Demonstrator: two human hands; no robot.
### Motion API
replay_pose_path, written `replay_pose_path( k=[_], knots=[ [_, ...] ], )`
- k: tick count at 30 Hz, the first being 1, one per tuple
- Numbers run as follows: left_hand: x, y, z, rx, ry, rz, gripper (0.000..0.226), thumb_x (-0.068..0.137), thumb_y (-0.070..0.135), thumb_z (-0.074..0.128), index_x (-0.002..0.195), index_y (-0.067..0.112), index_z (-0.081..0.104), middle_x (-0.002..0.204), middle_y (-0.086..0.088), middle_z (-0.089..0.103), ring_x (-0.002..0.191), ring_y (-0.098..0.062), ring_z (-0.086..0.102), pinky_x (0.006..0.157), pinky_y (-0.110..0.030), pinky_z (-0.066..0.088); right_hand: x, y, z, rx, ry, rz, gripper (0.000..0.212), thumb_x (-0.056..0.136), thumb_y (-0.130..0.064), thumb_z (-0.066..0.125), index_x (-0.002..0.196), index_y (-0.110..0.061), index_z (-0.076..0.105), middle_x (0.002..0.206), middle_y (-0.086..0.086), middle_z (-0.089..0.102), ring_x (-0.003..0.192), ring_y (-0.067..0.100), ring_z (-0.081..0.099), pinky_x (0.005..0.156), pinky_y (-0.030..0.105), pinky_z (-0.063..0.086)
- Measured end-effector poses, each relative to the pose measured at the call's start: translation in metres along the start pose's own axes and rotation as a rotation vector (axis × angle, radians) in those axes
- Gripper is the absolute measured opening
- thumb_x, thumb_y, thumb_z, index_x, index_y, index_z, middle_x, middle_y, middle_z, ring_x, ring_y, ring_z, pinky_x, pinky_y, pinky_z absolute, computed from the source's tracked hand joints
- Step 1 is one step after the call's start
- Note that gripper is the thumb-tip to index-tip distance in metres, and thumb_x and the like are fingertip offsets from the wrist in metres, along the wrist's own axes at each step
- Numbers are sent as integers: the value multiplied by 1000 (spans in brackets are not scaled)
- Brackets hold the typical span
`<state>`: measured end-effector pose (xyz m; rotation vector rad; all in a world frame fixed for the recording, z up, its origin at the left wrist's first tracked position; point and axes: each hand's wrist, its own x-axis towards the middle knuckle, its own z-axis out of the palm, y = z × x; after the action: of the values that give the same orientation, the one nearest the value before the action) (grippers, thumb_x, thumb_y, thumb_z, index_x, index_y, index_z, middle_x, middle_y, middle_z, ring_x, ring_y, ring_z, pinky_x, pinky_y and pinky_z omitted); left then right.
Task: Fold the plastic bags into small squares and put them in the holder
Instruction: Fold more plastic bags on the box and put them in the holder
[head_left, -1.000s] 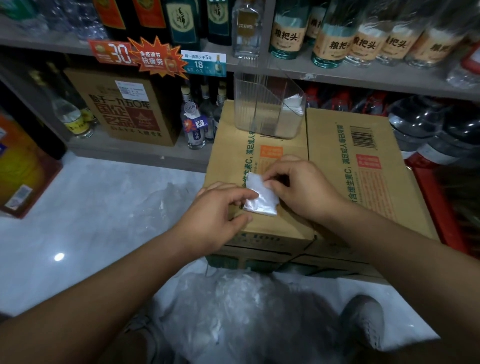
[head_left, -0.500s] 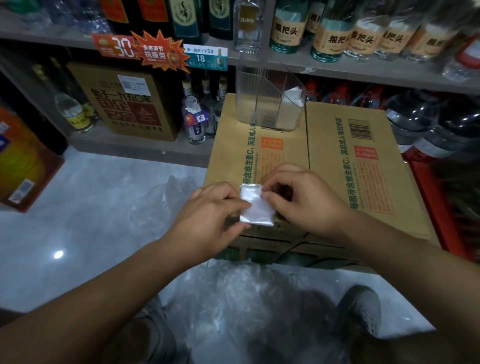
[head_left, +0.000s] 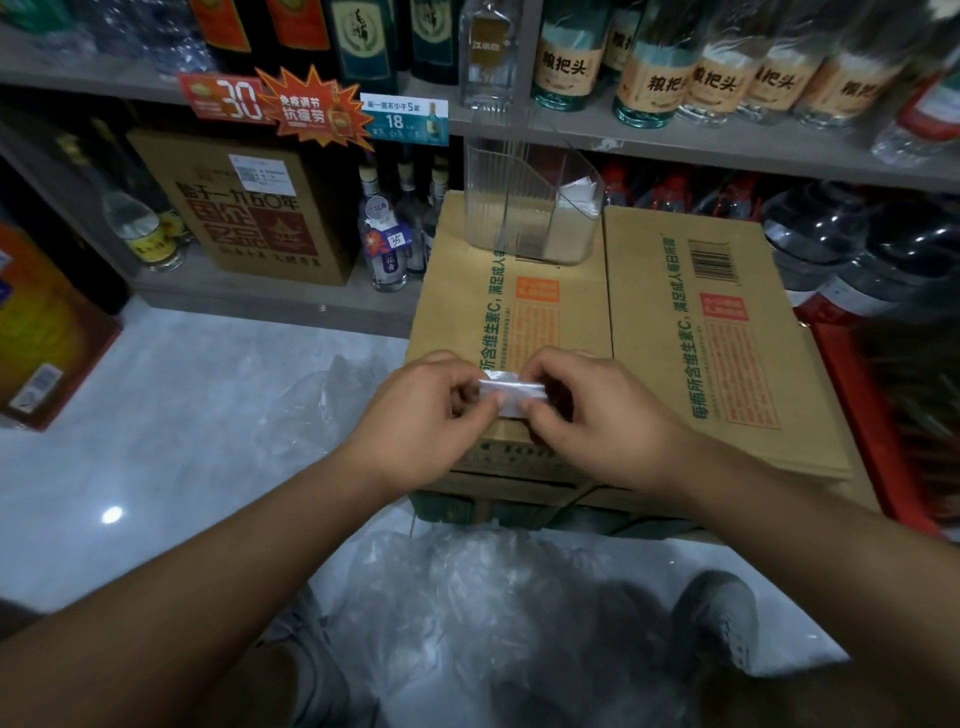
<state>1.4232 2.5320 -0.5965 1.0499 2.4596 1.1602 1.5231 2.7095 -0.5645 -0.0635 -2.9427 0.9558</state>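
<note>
Shelves of bottles (head_left: 654, 73) stand behind the cardboard carton (head_left: 675, 338) I work on. My left grip (head_left: 421, 415) and right grip (head_left: 602, 410) both pinch the folded bag (head_left: 511, 397) at the carton's near edge. It is a glossy white strip, narrower than a moment ago. The clear holder (head_left: 519, 208) behind holds folded white squares (head_left: 576, 195).
</note>
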Motion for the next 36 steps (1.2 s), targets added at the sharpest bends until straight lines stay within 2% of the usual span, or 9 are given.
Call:
replay_pose_path(
  k=[3,6,13,20,25,28,31,33,36],
  knots=[
    [8,6,1,76,6,-68,24,93,37,65,76,20,60,72,6,57,67,-14,55,65,-38,50,8,3,4,115,57,120,3,98,-26,58,96,-28,58,82,-8,66,71,5,58,64,28,48],
    [12,9,3,128,14,-104,12,92,37,64,91,27,57,76,10,62,71,-12,59,69,-38,52,15,7,8,139,101,180,9,96,-21,60,88,-27,60,82,-9,64,72,6,58,64,25,47],
    [15,12,3,192,58,-124,22,94,44,63,106,33,49,76,15,62,75,-10,61,73,-38,54,27,14,11,88,134,202,12,89,-16,68,90,-27,63,93,-12,51,77,-2,51,70,5,36],
    [8,12,-8,191,-117,19,30,87,38,74,114,34,61,94,17,55,81,-6,56,79,-37,52,25,16,8,128,85,166,21,86,-5,67,90,-26,65,85,-11,64,67,-3,53,61,13,40],
    [-4,9,-13,253,-121,110,33,90,30,73,123,29,68,106,9,60,92,-13,59,84,-37,52,14,11,8,43,37,90,17,89,-7,65,90,-24,69,90,-12,60,80,1,56,72,22,46],
    [-17,6,-10,363,-124,203,33,92,36,69,123,28,69,106,6,62,98,-20,60,85,-37,49,-2,10,10,1,16,-7,12,90,-19,64,100,-21,71,98,-7,60,91,8,57,83,28,49],
    [-26,0,-7,477,-78,256,31,91,37,61,119,28,70,97,6,61,89,-22,62,77,-34,44,-18,11,12,-43,-46,-117,37,81,-42,73,110,-20,69,107,-8,59,101,11,53,88,27,46],
    [-30,-2,-4,497,-31,280,31,88,37,60,114,26,72,92,5,61,81,-22,62,72,-32,40,-22,14,18,-134,-17,-168,39,76,-32,81,110,-18,68,109,-3,60,103,19,52,89,35,48],
    [-31,-1,-3,482,-10,299,31,90,38,56,115,27,71,93,6,62,82,-21,62,74,-32,43,-25,12,23,-146,87,-210,24,81,-12,74,104,-16,69,101,-1,63,95,23,56,81,43,51]
  ],
)
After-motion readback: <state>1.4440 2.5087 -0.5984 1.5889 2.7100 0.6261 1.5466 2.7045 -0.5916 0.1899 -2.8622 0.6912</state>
